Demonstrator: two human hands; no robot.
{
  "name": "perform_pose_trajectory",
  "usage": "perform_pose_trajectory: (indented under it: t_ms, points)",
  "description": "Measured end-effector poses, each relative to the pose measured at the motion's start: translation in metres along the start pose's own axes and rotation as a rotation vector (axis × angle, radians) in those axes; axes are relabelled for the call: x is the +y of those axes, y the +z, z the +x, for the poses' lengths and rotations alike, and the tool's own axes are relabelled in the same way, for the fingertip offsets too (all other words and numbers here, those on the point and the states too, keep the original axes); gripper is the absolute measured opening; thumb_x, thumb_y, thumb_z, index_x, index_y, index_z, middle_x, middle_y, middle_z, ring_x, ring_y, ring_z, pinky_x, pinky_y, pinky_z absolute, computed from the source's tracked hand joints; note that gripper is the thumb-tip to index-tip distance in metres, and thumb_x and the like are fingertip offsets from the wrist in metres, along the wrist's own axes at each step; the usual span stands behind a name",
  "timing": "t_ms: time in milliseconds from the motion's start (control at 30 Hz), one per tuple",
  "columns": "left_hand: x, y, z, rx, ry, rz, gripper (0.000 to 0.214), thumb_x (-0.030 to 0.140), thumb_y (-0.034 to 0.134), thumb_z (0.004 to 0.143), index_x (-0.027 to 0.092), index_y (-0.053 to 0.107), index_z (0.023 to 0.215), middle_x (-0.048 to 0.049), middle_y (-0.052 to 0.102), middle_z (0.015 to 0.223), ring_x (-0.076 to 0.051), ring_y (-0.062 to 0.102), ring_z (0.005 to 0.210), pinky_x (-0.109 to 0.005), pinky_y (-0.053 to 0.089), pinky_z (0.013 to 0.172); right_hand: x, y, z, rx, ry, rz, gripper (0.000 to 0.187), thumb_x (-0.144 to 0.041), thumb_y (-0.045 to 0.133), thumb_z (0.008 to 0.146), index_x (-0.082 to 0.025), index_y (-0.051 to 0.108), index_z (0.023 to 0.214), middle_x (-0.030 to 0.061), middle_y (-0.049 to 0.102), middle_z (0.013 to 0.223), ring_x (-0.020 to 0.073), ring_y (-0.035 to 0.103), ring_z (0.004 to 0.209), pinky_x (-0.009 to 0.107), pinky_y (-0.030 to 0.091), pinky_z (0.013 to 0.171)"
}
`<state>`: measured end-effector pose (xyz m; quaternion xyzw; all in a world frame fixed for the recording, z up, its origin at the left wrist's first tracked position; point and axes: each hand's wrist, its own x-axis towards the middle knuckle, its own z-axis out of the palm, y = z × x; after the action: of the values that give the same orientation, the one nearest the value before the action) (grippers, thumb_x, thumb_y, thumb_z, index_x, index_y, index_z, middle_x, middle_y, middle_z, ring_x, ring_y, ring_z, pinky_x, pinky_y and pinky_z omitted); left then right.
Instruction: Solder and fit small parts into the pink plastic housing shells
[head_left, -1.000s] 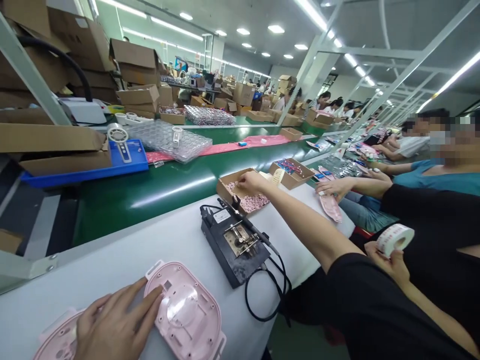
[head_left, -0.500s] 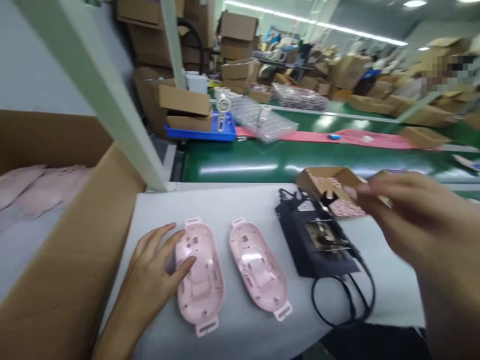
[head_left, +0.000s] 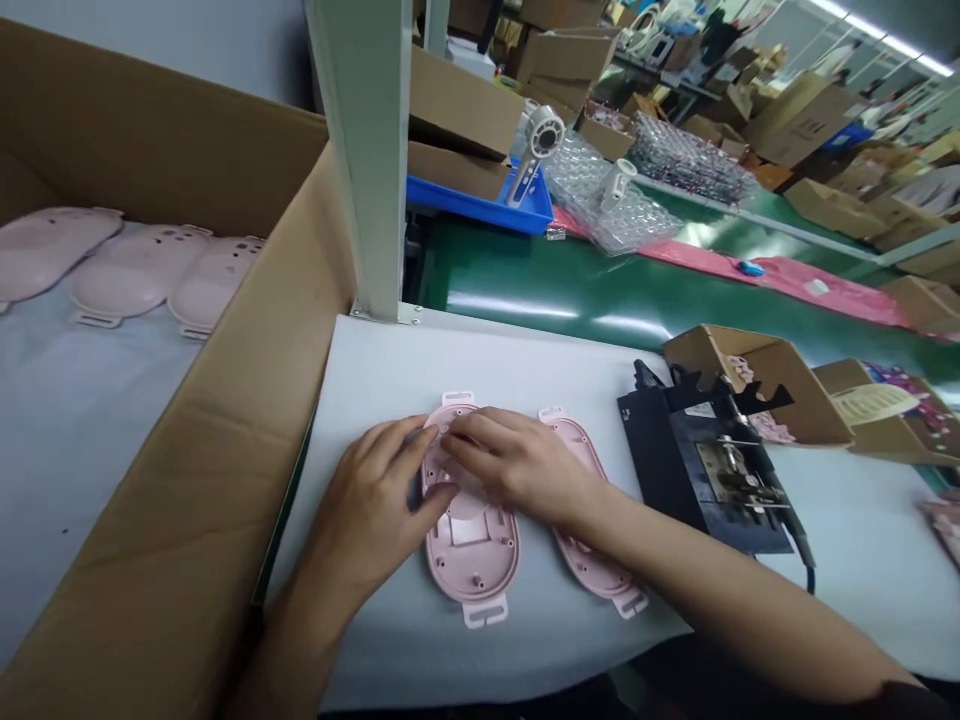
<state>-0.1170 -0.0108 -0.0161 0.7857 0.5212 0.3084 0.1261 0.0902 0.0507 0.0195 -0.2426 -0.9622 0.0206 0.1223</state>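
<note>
My right hand [head_left: 517, 465] has left the box [head_left: 795, 385] to work with my left hand [head_left: 375, 495] on the left pink shell [head_left: 472, 528]; grips I can't tell

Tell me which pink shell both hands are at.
The pink shell on the worktop, nearer the large cardboard box: left hand and right hand are at its far end; only the right arm crosses its neighbour.

The right bare hand [head_left: 517, 462] hides the upper part of one oval pink plastic shell [head_left: 480, 560]; whether it pinches anything cannot be told. The left edge crops the large brown cardboard box [head_left: 172, 460].
</note>
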Motion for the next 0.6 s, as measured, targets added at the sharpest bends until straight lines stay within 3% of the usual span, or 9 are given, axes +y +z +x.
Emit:
perform_pose_trajectory:
  t_ms: [267, 333, 433, 500, 600]
  points:
    - [0.003, 0.0, -0.004, -0.009, -0.014, 0.038, 0.049, 0.028, 0.071, 0.09, 0.019, 0.054, 0.136, -0.0088, 0.062, 0.134, -0.027, 0.057, 0.122, -0.049, 0.051, 0.104, 0.003, 0.004, -0.007, -0.018, -0.065, 0.063, 0.021, -0.014, 0.05, 0.102, -0.013, 0.068, 0.111, 0.012, 0.07, 0.112, 0.0252, 0.06, 0.107, 0.039, 0.058, 0.091]
    - [0.004, 0.0, -0.005, -0.011, -0.022, 0.049, 0.048, 0.029, 0.07, 0.092, 0.021, 0.054, 0.137, -0.0096, 0.059, 0.138, -0.028, 0.056, 0.124, -0.05, 0.051, 0.105, 0.004, 0.0, -0.007, 0.039, 0.013, 0.129, 0.024, -0.011, 0.05, 0.099, -0.014, 0.066, 0.116, 0.0116, 0.068, 0.116, 0.0247, 0.059, 0.108, 0.041, 0.057, 0.093]
    - [0.005, -0.001, -0.004, -0.04, -0.009, 0.065, 0.039, 0.029, 0.066, 0.095, 0.024, 0.058, 0.132, -0.0096, 0.053, 0.144, -0.029, 0.054, 0.127, -0.051, 0.05, 0.105, 0.007, -0.002, -0.002, 0.132, 0.265, 0.222, 0.033, -0.013, 0.053, 0.096, -0.02, 0.062, 0.127, 0.011, 0.063, 0.127, 0.0264, 0.056, 0.115, 0.047, 0.054, 0.098]
    - [0.006, -0.002, -0.003, -0.071, 0.015, 0.084, 0.03, 0.03, 0.063, 0.096, 0.026, 0.062, 0.126, -0.009, 0.05, 0.146, -0.031, 0.053, 0.129, -0.052, 0.05, 0.104, 0.012, 0.001, 0.003, 0.113, 0.342, 0.283, 0.037, -0.014, 0.056, 0.095, -0.021, 0.059, 0.131, 0.0103, 0.061, 0.134, 0.0277, 0.054, 0.122, 0.049, 0.05, 0.105]
    - [0.007, -0.003, -0.001, -0.105, 0.028, 0.124, 0.026, 0.033, 0.06, 0.098, 0.026, 0.065, 0.122, -0.0097, 0.05, 0.146, -0.032, 0.053, 0.128, -0.054, 0.05, 0.102, 0.019, 0.01, 0.01, 0.038, 0.347, 0.4, 0.042, -0.011, 0.057, 0.092, -0.02, 0.058, 0.132, 0.0076, 0.063, 0.135, 0.0246, 0.056, 0.124, 0.045, 0.047, 0.11]
